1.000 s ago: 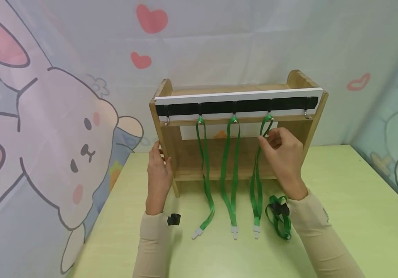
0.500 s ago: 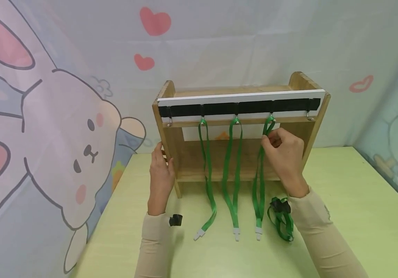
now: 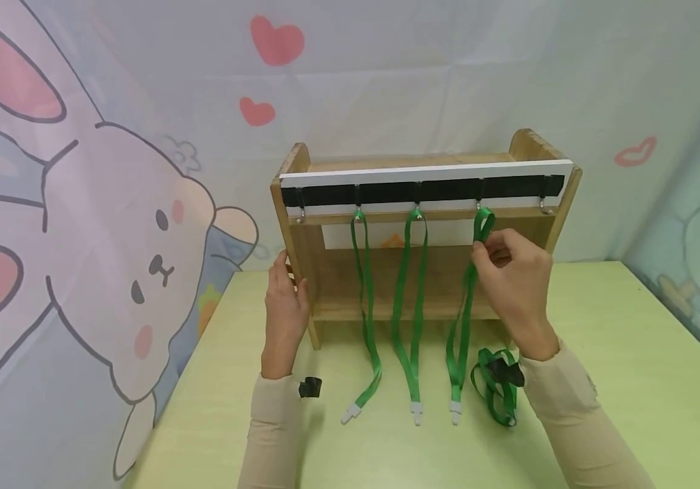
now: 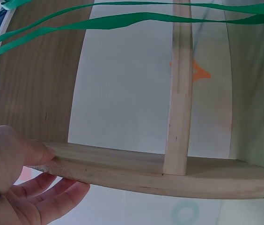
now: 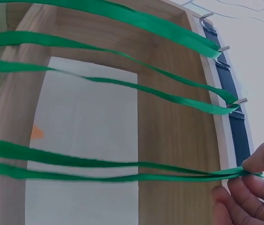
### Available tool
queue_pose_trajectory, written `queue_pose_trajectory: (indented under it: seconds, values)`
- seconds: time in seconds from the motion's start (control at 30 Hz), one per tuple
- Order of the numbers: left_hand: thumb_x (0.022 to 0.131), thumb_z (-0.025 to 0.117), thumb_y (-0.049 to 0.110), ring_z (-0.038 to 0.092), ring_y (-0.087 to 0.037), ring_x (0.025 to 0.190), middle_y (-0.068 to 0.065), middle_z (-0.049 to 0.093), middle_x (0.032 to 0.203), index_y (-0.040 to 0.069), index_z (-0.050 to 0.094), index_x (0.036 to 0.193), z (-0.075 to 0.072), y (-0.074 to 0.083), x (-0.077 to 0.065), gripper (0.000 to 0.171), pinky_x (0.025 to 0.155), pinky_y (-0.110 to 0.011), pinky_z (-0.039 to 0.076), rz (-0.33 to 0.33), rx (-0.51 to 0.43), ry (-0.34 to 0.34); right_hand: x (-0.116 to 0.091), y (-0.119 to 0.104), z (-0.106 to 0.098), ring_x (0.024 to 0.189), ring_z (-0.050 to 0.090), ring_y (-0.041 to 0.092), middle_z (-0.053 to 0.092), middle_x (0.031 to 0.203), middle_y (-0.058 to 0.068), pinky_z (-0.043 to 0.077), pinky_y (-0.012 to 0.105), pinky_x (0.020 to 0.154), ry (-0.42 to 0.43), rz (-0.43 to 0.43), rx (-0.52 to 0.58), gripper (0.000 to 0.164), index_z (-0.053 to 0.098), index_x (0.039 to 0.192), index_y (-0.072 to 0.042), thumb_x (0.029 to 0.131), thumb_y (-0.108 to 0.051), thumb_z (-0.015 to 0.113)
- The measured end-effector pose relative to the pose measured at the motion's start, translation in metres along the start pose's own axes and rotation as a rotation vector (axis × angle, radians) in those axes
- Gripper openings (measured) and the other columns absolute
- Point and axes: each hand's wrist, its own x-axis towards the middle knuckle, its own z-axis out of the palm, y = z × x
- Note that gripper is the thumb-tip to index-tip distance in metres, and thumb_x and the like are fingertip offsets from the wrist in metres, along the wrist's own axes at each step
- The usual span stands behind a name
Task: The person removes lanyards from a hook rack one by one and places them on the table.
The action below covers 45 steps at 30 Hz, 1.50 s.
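Observation:
My right hand (image 3: 514, 288) pinches a green lanyard (image 3: 463, 326) just below its top loop, thumb against fingers. That loop stands by the fourth hook from the left; whether it still touches the hook I cannot tell. In the right wrist view, the lanyard's two straps (image 5: 104, 171) run together into the fingertips. My left hand (image 3: 285, 309) grips the left side panel of a wooden shelf (image 4: 122, 164), thumb inside and fingers outside. Two more green lanyards, one on the left (image 3: 365, 319) and one in the middle (image 3: 408, 305), hang from hooks, white clips down on the table.
A bundled green lanyard (image 3: 495, 401) lies on the table (image 3: 399, 455) near my right wrist. The outer left hook (image 3: 301, 216) and outer right hook (image 3: 546, 207) hold nothing. A black strip (image 3: 387, 193) on a white board carries the hooks. A printed cloth hangs behind.
My right hand has shifted right and slightly down with the lanyard's top. Its loop has moved from over the hook to the hook's right side. My left hand keeps its grip.

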Motion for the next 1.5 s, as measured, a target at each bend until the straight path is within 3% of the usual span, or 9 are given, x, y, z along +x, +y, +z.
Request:
queue_pose_trajectory:
  seconds: [0.2,0.3,0.63,0.8,1.2,1.5]
  values:
    - [0.096,0.059,-0.009,0.063,-0.044,0.092,-0.032,0.052,0.116,-0.011,0.035,0.143,0.002,-0.001,0.003,0.053,0.073,-0.05,0.058,0.018,-0.002,0.007,-0.008,0.004,-0.01,0.068,0.057,-0.009,0.071,0.076,0.016,0.046,0.005,0.065,-0.011,0.002,0.051,0.002,0.067,0.084,0.009,0.086,0.009,0.068]
    - [0.096,0.059,-0.009,0.063,-0.044,0.093,-0.032,0.051,0.117,-0.011,0.035,0.143,0.001,-0.001,0.004,0.053,0.073,-0.05,0.059,0.024,0.006,0.01,-0.013,0.006,-0.012,0.07,0.057,-0.015,0.072,0.078,0.017,0.048,0.005,0.066,-0.048,0.033,0.087,0.003,0.069,0.087,0.008,0.085,0.011,0.068]
    - [0.096,0.06,-0.008,0.062,-0.043,0.092,-0.032,0.052,0.117,-0.011,0.034,0.143,0.002,-0.003,0.0,0.053,0.073,-0.049,0.058,-0.002,0.016,-0.006,-0.038,0.001,-0.018,0.075,0.065,-0.004,0.074,0.09,0.015,0.051,0.011,0.07,-0.238,0.27,0.18,0.007,0.072,0.097,0.003,0.094,-0.003,0.07]
    - [0.097,0.06,-0.008,0.062,-0.042,0.093,-0.031,0.051,0.117,-0.01,0.034,0.143,0.003,-0.003,0.0,0.054,0.073,-0.049,0.058,0.001,0.008,-0.003,-0.05,0.006,-0.018,0.07,0.067,0.003,0.073,0.087,0.018,0.053,0.015,0.069,-0.336,0.327,0.242,0.008,0.069,0.097,0.006,0.096,-0.002,0.067]
    - [0.097,0.06,-0.008,0.062,-0.043,0.094,-0.031,0.051,0.118,-0.01,0.034,0.144,0.002,-0.002,0.001,0.055,0.074,-0.048,0.059,-0.012,-0.001,-0.005,-0.076,0.023,-0.018,0.072,0.068,0.008,0.073,0.087,0.012,0.055,0.022,0.07,-0.553,0.475,0.215,0.013,0.067,0.099,0.005,0.099,-0.009,0.065]
    - [0.097,0.059,-0.008,0.061,-0.042,0.093,-0.032,0.051,0.118,-0.009,0.033,0.145,0.001,0.0,0.001,0.055,0.072,-0.048,0.059,-0.015,-0.011,-0.011,-0.096,0.03,-0.019,0.072,0.067,0.012,0.073,0.087,0.012,0.058,0.026,0.071,-0.661,0.547,0.28,0.014,0.064,0.102,0.006,0.1,-0.008,0.063]
